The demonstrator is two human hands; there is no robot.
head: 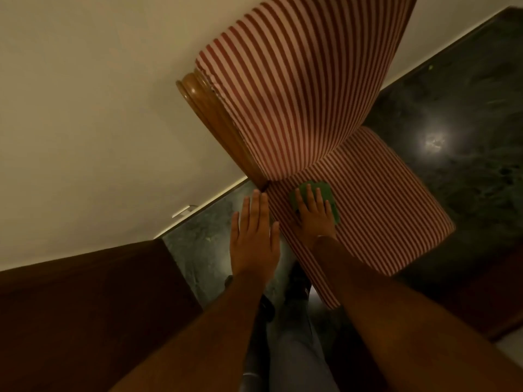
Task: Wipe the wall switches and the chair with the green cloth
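Your two bare forearms fill the lower frame, reaching forward over your legs. Beyond them spreads the cream wall (pixel 85 108), with the dark green marble floor (pixel 458 108) meeting it along a pale skirting line. Against that wall stands the chair (pixel 297 89), upholstered in red and white stripes, its tall back edged on one side by a curved wooden frame (pixel 215 114) and its seat (pixel 376 210) jutting toward you. A dark wooden piece of furniture (pixel 85 306) sits at lower left, beside the wall.

Your left hand (pixel 254 239) is flat and empty, fingers straight and close together, just beside the seat's near edge; whether it touches the fabric cannot be told. Your right hand (pixel 314 216) lies palm down with fingers spread, pressing the green cloth (pixel 325 190) onto the seat near where the seat meets the back. The cloth shows past your fingertips and along the outer side of the hand.
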